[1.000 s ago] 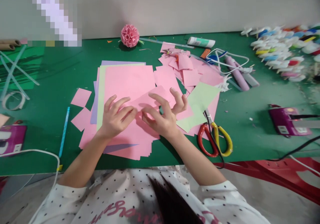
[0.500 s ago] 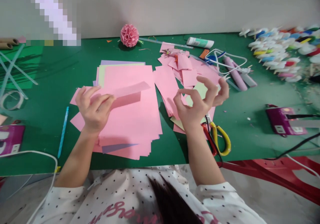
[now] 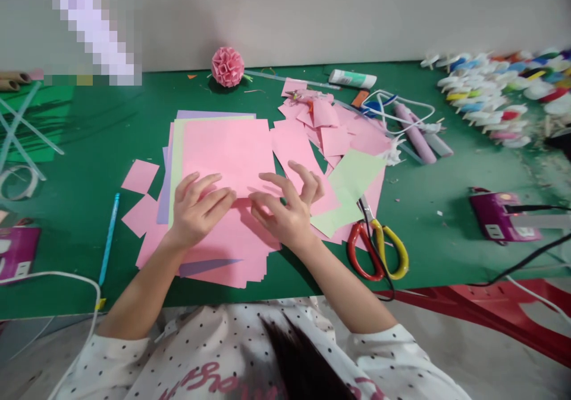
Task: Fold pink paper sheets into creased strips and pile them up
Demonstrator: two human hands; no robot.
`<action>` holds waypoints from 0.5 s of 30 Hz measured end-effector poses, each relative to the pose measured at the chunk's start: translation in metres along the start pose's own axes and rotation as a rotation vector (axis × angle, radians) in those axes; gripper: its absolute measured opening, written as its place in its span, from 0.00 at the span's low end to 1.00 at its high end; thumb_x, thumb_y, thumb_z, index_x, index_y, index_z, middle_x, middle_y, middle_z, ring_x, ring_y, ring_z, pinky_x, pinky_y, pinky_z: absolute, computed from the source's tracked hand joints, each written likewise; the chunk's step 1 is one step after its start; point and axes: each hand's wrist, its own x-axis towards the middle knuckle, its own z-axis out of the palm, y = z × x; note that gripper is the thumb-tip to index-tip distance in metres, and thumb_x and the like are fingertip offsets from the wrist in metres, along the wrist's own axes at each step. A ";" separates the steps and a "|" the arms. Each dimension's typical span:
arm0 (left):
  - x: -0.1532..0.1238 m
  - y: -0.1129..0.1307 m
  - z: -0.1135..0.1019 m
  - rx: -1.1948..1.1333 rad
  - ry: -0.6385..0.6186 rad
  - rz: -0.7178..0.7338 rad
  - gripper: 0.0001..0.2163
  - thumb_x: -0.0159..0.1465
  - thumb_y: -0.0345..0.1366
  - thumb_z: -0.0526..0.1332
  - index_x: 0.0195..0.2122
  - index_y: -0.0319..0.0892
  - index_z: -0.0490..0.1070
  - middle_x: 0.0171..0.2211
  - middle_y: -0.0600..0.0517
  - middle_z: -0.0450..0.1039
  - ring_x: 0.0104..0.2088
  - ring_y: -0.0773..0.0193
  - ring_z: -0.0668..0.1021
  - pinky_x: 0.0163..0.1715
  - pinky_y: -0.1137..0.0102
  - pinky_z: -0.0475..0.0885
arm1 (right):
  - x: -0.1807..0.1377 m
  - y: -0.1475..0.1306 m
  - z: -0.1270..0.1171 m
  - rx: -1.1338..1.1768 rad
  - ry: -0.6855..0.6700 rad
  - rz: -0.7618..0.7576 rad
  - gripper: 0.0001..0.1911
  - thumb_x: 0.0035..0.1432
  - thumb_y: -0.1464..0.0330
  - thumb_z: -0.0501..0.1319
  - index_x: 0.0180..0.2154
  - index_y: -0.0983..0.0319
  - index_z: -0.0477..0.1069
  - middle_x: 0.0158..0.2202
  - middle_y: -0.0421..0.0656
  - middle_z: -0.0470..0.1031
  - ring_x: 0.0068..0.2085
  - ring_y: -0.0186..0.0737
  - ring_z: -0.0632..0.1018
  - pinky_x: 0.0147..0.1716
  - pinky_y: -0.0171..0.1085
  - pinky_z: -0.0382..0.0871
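My left hand and my right hand are close together over a stack of pink paper sheets. Between their fingertips is a pink paper strip, pinched from both sides; much of it blends into the pink beneath. On my right hand the other fingers are raised and bent. Purple and pale green edges show around the stack. Two small pink paper squares lie to the left of it. Scissors with red and yellow handles rest beyond my right hand, beside pale green paper.
A pink folded-paper ball sits at the back. Pink paper scraps, a glue stick and a pink corded tool lie to the right. A blue pencil-like stick is at left. Colourful small pieces crowd the far right.
My right hand has moved left and down to meet the pink strip, its fingers closing on it. My left hand has shifted right and lower with the strip.
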 end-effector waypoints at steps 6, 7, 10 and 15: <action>0.007 -0.015 -0.019 0.226 0.242 0.107 0.02 0.63 0.41 0.69 0.35 0.57 0.82 0.35 0.53 0.82 0.54 0.47 0.76 0.63 0.43 0.58 | 0.007 0.032 -0.006 -0.137 0.134 0.152 0.07 0.59 0.70 0.62 0.28 0.54 0.74 0.43 0.43 0.79 0.62 0.59 0.69 0.55 0.59 0.61; 0.007 -0.017 -0.020 0.234 0.245 0.115 0.02 0.63 0.41 0.69 0.35 0.57 0.82 0.35 0.53 0.82 0.55 0.46 0.76 0.63 0.43 0.58 | 0.007 0.036 -0.008 -0.144 0.146 0.184 0.08 0.60 0.69 0.61 0.29 0.55 0.74 0.42 0.44 0.79 0.61 0.59 0.70 0.54 0.59 0.62; 0.006 -0.018 -0.016 0.195 0.212 0.094 0.03 0.61 0.40 0.71 0.36 0.57 0.82 0.34 0.53 0.81 0.54 0.45 0.76 0.64 0.41 0.54 | 0.006 0.035 -0.011 -0.087 0.124 0.215 0.06 0.62 0.68 0.60 0.33 0.55 0.76 0.44 0.45 0.79 0.61 0.58 0.69 0.55 0.57 0.62; 0.002 -0.010 -0.003 0.138 0.130 0.103 0.08 0.58 0.37 0.73 0.37 0.60 0.82 0.33 0.55 0.82 0.52 0.45 0.77 0.64 0.42 0.52 | 0.003 0.016 -0.005 0.008 -0.106 0.119 0.06 0.60 0.65 0.63 0.38 0.51 0.79 0.51 0.42 0.77 0.67 0.59 0.62 0.59 0.55 0.56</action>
